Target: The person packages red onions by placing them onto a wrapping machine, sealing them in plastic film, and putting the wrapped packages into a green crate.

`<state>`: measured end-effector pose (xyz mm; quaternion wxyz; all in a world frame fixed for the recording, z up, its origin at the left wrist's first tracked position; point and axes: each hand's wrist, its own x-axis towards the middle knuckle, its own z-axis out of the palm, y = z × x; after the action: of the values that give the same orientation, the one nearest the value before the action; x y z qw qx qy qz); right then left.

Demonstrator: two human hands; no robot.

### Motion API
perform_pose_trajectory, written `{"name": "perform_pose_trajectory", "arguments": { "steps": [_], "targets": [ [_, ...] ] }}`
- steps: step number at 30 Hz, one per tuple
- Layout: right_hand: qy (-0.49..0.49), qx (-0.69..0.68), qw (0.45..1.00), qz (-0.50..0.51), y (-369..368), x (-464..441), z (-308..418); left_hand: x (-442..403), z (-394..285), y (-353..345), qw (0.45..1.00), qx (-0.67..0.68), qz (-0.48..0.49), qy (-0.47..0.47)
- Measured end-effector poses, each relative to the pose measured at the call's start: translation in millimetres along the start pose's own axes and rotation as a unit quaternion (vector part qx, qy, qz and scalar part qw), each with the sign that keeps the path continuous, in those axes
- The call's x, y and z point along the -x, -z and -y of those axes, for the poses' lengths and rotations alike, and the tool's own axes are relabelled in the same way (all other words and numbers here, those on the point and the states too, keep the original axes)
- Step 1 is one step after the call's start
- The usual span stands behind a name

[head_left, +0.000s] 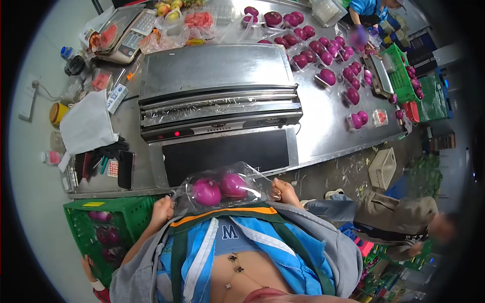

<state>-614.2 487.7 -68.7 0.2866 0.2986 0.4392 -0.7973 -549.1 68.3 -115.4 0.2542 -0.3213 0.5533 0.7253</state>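
Observation:
Two purple onions (pixel 221 189) lie side by side in a tray under clear plastic film, close in front of my chest. My left hand (pixel 162 209) is closed on the film at the left side. On the other side my right hand (pixel 283 192) pinches the film and pulls it taut. Just beyond the onions is the black plate (pixel 225 155) of the steel wrapping machine (pixel 214 68), whose red light is lit. The tray's edges are hard to make out through the film.
Several packs of onions (pixel 327 77) cover the right of the steel table. A green crate (pixel 83 222) with wrapped onions stands at lower left. A scale (pixel 132 38), phone (pixel 126 170) and white cloth (pixel 87 126) lie left. Other people stand at right.

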Motion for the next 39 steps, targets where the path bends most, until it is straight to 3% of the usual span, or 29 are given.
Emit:
{"name": "perform_pose_trajectory", "arguments": {
  "steps": [2, 3, 4, 5, 6, 7, 8, 9, 10, 12, 14, 17, 20, 22, 24, 26, 27, 28, 29, 30, 31, 32, 33, 34, 35, 36, 37, 38, 39],
  "targets": [
    [-0.039, -0.001, 0.999, -0.016, 2.3, -9.8, -9.1, -39.7, 50.8, 8.6, 0.997, 0.029, 0.051, -0.04],
    [-0.056, 0.032, 0.998, -0.008, 5.0, -24.1, -16.7, -57.7, 64.7, 6.9, 0.994, -0.038, 0.091, -0.047],
    [-0.071, 0.067, 0.995, 0.001, -2.5, -32.9, -20.5, -42.7, 32.9, -34.4, 0.939, -0.279, 0.035, -0.197],
    [-0.069, 0.096, 0.993, -0.014, -16.0, -43.5, -29.8, -71.8, 65.3, -30.1, 0.937, -0.311, -0.007, -0.161],
    [-0.067, 0.124, 0.99, -0.028, -33.0, -51.4, -37.4, -67.6, 47.9, -50.7, 0.897, -0.376, 0.012, -0.231],
    [0.093, 0.353, 0.913, 0.181, -41.1, -55.8, -33.1, -72.2, 42.3, -66.0, 0.893, -0.379, 0.028, -0.242],
    [0.318, 0.472, 0.764, 0.304, -49.1, -60.1, -28.7, -77.2, 42.4, -80.6, 0.902, -0.362, 0.051, -0.23],
    [0.331, 0.493, 0.736, 0.324, -63.4, -59.2, -28.3, -82.8, 43.9, -94.6, 0.912, -0.345, 0.071, -0.211],
    [0.287, 0.495, 0.751, 0.329, -73.0, -57.9, -26.2, -86.9, 47.4, -104.7, 0.92, -0.328, 0.089, -0.194],
    [0.121, 0.428, 0.838, 0.317, -72.7, -39.5, -16.6, -88.4, 52.1, -114.8, 0.937, -0.284, 0.116, -0.165],
    [0.054, 0.385, 0.865, 0.319, -72.8, -25.2, -12.3, -84.2, 55.0, -115.9, 0.959, -0.214, 0.138, -0.127],
    [0.138, 0.548, 0.731, 0.382, -93.0, -19.0, -17.2, -74.7, 51.2, -110.9, 0.98, -0.063, 0.179, -0.059],
    [0.126, 0.633, 0.654, 0.394, -91.0, -21.8, 5.2, -49.2, 58.9, -116.0, 0.965, 0.101, 0.242, -0.013],
    [-0.007, 0.602, 0.736, 0.309, -96.6, -30.6, 42.5, -32.2, 69.4, -131.3, 0.938, 0.201, 0.282, -0.008],
    [-0.084, 0.254, 0.871, 0.412, -103.7, -18.4, 65.9, -19.4, 76.0, -140.6, 0.901, 0.289, 0.322, -0.034],
    [0.063, 0.511, 0.654, 0.554, -137.5, 0.9, 65.6, -10.2, 78.3, -151.7, 0.857, 0.363, 0.357, -0.08],
    [0.043, 0.57, 0.648, 0.504, -151.2, 4.2, 60.9, -4.3, 76.9, -154.2, 0.839, 0.385, 0.365, -0.117],
    [0.035, 0.575, 0.619, 0.534, -155.8, -2.4, 51.0, 0.8, 73.2, -156.4, 0.837, 0.386, 0.346, -0.174],
    [-0.024, 0.497, 0.692, 0.524, -150.5, -13.1, 37.5, 25.6, 61.2, -154.0, 0.883, 0.302, 0.235, -0.27],
    [-0.091, 0.415, 0.756, 0.498, -145.7, -24.0, 25.0, 42.1, 55.3, -144.8, 0.905, 0.241, 0.191, -0.294],
    [-0.07, 0.395, 0.78, 0.48, -144.1, -32.1, 13.6, 58.5, 49.0, -135.4, 0.922, 0.176, 0.143, -0.313],
    [-0.083, 0.406, 0.762, 0.498, -146.3, -41.6, 1.3, 74.8, 42.5, -125.9, 0.934, 0.111, 0.094, -0.326],
    [-0.067, 0.369, 0.798, 0.472, -148.6, -49.5, -11.7, 85.7, 44.9, -109.0, 0.842, 0.299, 0.299, -0.334],
    [-0.051, 0.328, 0.835, 0.44, -161.4, -42.2, -25.0, 104.8, 42.2, -95.1, 0.678, 0.452, 0.486, -0.318],
    [-0.029, 0.344, 0.826, 0.446, -183.0, -35.1, -39.8, 130.1, 43.4, -94.0, 0.847, 0.386, 0.106, -0.348],
    [-0.002, 0.33, 0.812, 0.482, -209.4, -18.3, -59.5, 153.1, 29.2, -88.0, 0.844, 0.313, -0.067, -0.43],
    [-0.005, 0.35, 0.814, 0.463, -248.1, 22.8, -79.1, 148.1, 41.1, -62.7, 0.836, 0.377, -0.104, -0.385],
    [0.046, 0.383, 0.772, 0.505, -261.7, 22.3, -105.7, 148.4, 48.8, -34.2, 0.828, 0.363, -0.222, -0.365],
    [0.129, 0.436, 0.642, 0.617, -289.0, 39.8, -120.7, 176.3, 34.0, -5.3, 0.789, 0.441, -0.216, -0.369]
  ]
}}
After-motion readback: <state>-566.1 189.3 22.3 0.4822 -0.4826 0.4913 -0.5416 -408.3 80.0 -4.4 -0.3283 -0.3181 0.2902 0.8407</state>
